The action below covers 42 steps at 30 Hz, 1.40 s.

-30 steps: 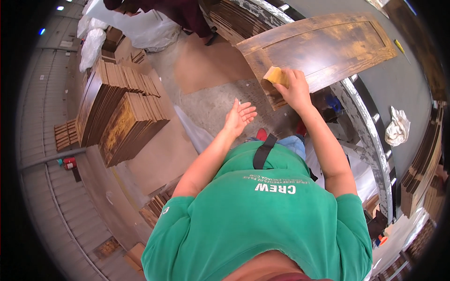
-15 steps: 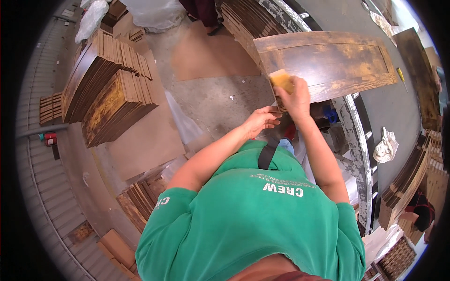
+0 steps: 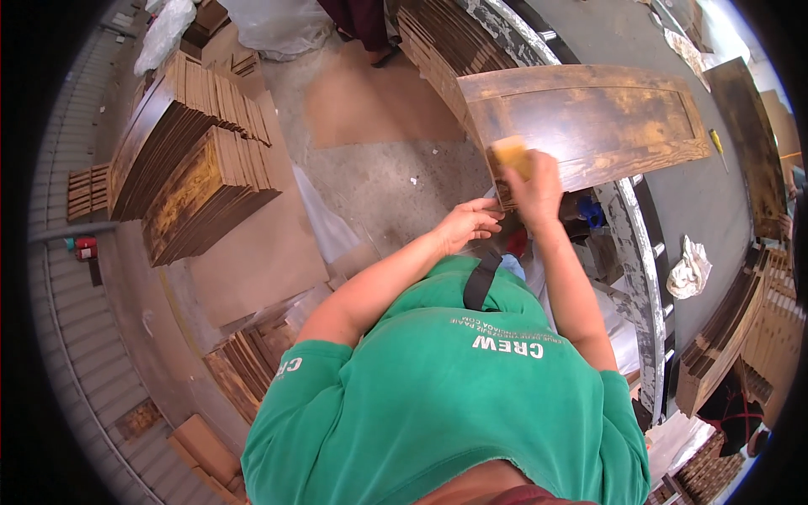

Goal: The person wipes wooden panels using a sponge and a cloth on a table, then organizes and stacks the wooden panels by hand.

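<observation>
A brown wood-grain panel (image 3: pixel 606 122) with a recessed middle lies over the conveyor's near rail, its left end jutting out toward me. My right hand (image 3: pixel 539 187) is closed around a yellow sponge-like block (image 3: pixel 508 153) and presses it on the panel's near left corner. Motion blurs the block a little, so its exact kind is unclear. At the lower tip of that same corner, my left hand (image 3: pixel 465 227) grips the panel's edge between thumb and fingers. Part of its fingertips is hidden by the panel.
Grey conveyor belt (image 3: pixel 673 194) runs along the right, with a crumpled white cloth (image 3: pixel 690 268) and a yellow-handled tool (image 3: pixel 717 145) on it. Stacked panels (image 3: pixel 206 177) stand at left, more at right. A person's dark-trousered legs (image 3: pixel 362 21) show at the top.
My right hand and the yellow block have shifted slightly right and down along the panel's corner. My left hand stays at the corner.
</observation>
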Each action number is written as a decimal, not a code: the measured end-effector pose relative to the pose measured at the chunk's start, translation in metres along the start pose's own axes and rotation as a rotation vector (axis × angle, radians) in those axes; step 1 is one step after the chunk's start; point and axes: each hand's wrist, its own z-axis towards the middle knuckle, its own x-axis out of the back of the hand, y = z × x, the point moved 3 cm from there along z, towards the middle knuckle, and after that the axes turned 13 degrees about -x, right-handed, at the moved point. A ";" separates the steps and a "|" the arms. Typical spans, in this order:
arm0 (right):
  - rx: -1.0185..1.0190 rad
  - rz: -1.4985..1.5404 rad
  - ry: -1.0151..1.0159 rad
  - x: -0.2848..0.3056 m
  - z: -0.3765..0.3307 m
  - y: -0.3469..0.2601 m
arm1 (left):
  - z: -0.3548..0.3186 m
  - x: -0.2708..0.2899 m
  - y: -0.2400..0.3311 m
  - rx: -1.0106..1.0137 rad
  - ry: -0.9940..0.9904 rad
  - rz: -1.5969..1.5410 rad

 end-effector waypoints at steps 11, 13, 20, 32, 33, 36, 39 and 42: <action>0.048 0.106 -0.016 -0.002 0.001 -0.015 | -0.002 0.000 0.003 0.013 0.012 0.002; -0.007 0.012 -0.019 -0.008 0.000 -0.004 | -0.001 -0.001 0.000 0.016 0.037 0.026; 0.055 0.141 -0.055 0.004 0.001 -0.011 | -0.002 0.001 0.001 0.001 0.027 0.049; 0.016 0.162 0.125 0.007 0.043 -0.004 | -0.006 0.004 0.003 0.024 0.049 0.060; -0.018 0.195 0.083 -0.002 0.046 -0.009 | -0.007 0.003 0.004 0.026 0.049 0.057; -0.016 0.246 0.034 -0.031 0.069 -0.019 | -0.007 0.005 0.007 0.022 0.068 0.046; 0.012 0.233 -0.049 -0.058 0.095 -0.033 | -0.009 0.004 0.007 0.014 0.089 0.029; 0.167 0.204 -0.140 -0.073 0.104 -0.041 | -0.008 0.001 0.005 0.016 0.077 0.030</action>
